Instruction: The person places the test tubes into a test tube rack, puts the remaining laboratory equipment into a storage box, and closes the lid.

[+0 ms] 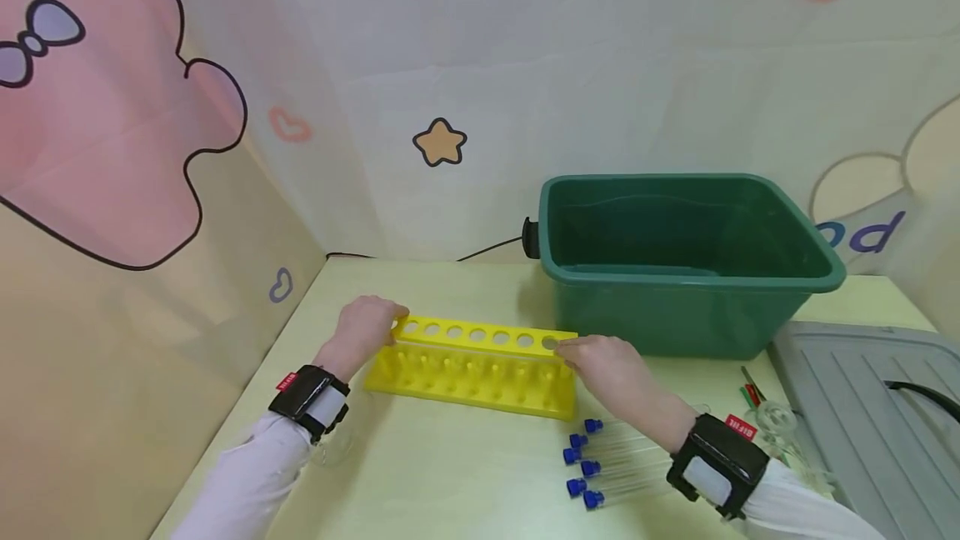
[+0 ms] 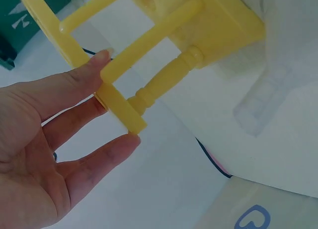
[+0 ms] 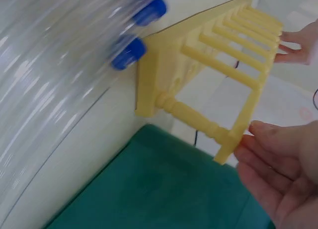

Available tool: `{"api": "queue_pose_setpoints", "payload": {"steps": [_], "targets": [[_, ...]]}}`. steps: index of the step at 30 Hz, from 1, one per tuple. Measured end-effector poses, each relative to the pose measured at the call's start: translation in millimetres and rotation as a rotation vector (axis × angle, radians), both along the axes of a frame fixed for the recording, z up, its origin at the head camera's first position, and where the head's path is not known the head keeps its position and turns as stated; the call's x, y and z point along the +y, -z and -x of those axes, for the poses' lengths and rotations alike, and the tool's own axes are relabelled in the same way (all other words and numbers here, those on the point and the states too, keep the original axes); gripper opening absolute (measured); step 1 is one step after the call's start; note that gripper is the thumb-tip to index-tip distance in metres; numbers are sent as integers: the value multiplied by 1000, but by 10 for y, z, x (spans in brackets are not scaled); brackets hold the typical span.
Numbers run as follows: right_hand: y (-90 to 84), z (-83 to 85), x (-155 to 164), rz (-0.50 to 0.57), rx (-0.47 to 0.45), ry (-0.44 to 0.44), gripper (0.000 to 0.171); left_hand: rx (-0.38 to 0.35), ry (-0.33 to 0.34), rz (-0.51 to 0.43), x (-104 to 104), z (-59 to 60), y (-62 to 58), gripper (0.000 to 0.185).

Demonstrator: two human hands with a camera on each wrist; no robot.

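A yellow test tube rack [image 1: 468, 386], with a row of round holes along its top plate and pegs on its base, stands on the table. My left hand [image 1: 365, 330] holds the left end of the top plate. In the left wrist view, the thumb [image 2: 87, 75] lies on one side of the plate and the fingers on the other. At the opposite end, my right hand [image 1: 611, 361] pinches the plate's corner, fingertips [image 3: 243, 149] right at its edge. No tubes stand in the rack. Several clear test tubes with blue caps [image 1: 591, 468] lie below my right forearm.
Behind the rack to the right stands a green bin [image 1: 697, 315]. A grey lid [image 1: 862, 390] lies at the right, with clear glassware [image 1: 776, 417] beside it. Another clear vessel [image 2: 253, 107] is near my left wrist. A patterned cloth [image 1: 450, 40] hangs behind the table.
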State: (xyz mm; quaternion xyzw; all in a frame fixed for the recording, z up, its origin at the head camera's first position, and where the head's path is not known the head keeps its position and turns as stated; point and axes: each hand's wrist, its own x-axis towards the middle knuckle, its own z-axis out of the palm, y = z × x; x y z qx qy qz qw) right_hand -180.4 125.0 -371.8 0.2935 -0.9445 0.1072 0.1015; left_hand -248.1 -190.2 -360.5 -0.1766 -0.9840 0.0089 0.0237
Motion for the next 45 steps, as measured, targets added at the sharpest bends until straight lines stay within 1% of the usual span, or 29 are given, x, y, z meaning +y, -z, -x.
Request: {"api": "queue_pose_setpoints", "payload": {"steps": [3, 8, 14, 17, 23, 26, 27, 29, 33, 35, 39, 42, 45], "targets": [[44, 37, 79, 56, 35, 20, 28, 5, 9, 20, 76, -29, 8, 41], [128, 62, 161, 90, 60, 28, 31, 33, 37, 59, 145, -67, 27, 41], [142, 73, 230, 135, 72, 53, 32, 82, 79, 54, 190, -108, 49, 40], [117, 81, 273, 124, 64, 78, 36, 103, 92, 55, 238, -134, 52, 39], [101, 84, 356, 64, 42, 110, 36, 107, 58, 63, 364, -216, 56, 39], [101, 68, 401, 39, 36, 122, 36, 128, 68, 55, 418, -259, 91, 38], [98, 61, 417, 35, 36, 129, 37, 137, 73, 45, 434, -271, 105, 38], [90, 46, 452, 29, 37, 143, 37, 146, 79, -3, 457, -292, 133, 38], [66, 29, 517, 24, 39, 152, 37, 136, 79, -109, 486, -320, 191, 40], [53, 16, 546, 21, 38, 152, 37, 139, 91, -147, 501, -334, 213, 41], [44, 6, 617, 18, 50, 150, 36, 169, 129, -229, 537, -347, 251, 41], [50, 18, 669, -3, 77, 145, 34, 165, 123, -304, 557, -344, 288, 42], [56, 28, 707, -28, 90, 141, 32, 124, 95, -379, 572, -336, 327, 45]]}}
